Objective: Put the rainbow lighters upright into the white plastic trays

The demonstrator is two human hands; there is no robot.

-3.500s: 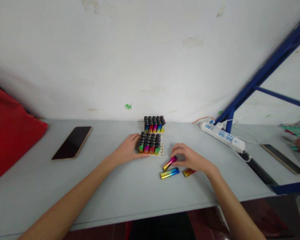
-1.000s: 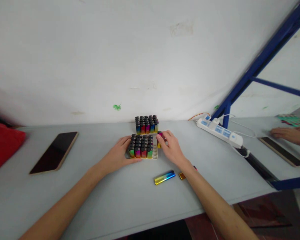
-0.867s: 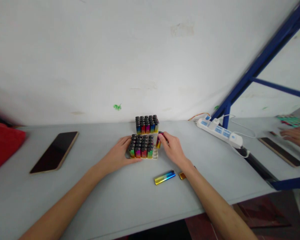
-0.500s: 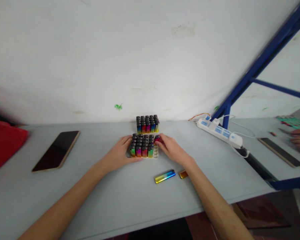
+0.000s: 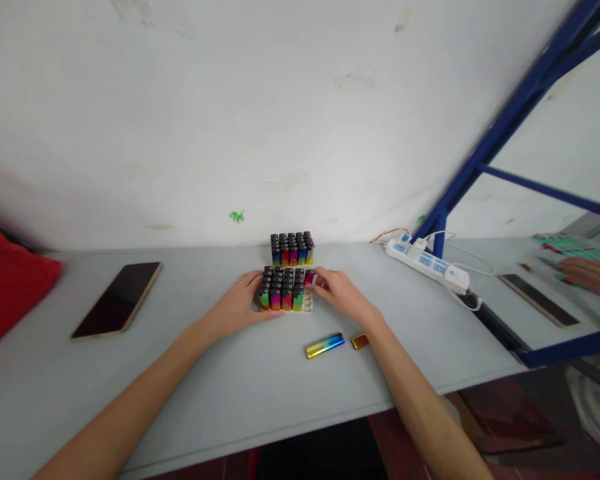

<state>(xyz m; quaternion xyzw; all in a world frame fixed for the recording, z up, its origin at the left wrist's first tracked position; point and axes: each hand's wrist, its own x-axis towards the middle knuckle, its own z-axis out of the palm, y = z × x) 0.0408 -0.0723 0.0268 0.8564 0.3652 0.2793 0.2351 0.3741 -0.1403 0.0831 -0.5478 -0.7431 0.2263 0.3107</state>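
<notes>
Several black-topped, coloured lighters (image 5: 281, 293) stand in rows in a white tray (image 5: 307, 305), whose right column shows bare slots at the front. My left hand (image 5: 239, 303) is wrapped round the tray's left side. With its fingertips, my right hand (image 5: 337, 291) grips a magenta lighter (image 5: 309, 277) at the back of the right column. Behind stands a second full block of lighters (image 5: 293, 251). On the table in front lie a yellow-blue lighter (image 5: 325, 345) and an orange-gold one (image 5: 360, 341), partly hidden by my right forearm.
A phone (image 5: 117, 300) lies at the left, near a red cloth (image 5: 10, 283). At the right are a white power strip (image 5: 427, 264) with cables and a blue metal frame (image 5: 510, 110). Beyond it, another person's hand (image 5: 593, 275) is beside a dark flat object (image 5: 539, 300).
The magenta lighter in my right hand sits slightly lower, closer in line with its neighbours. The camera view has shifted a little. The other person's hand has moved slightly.
</notes>
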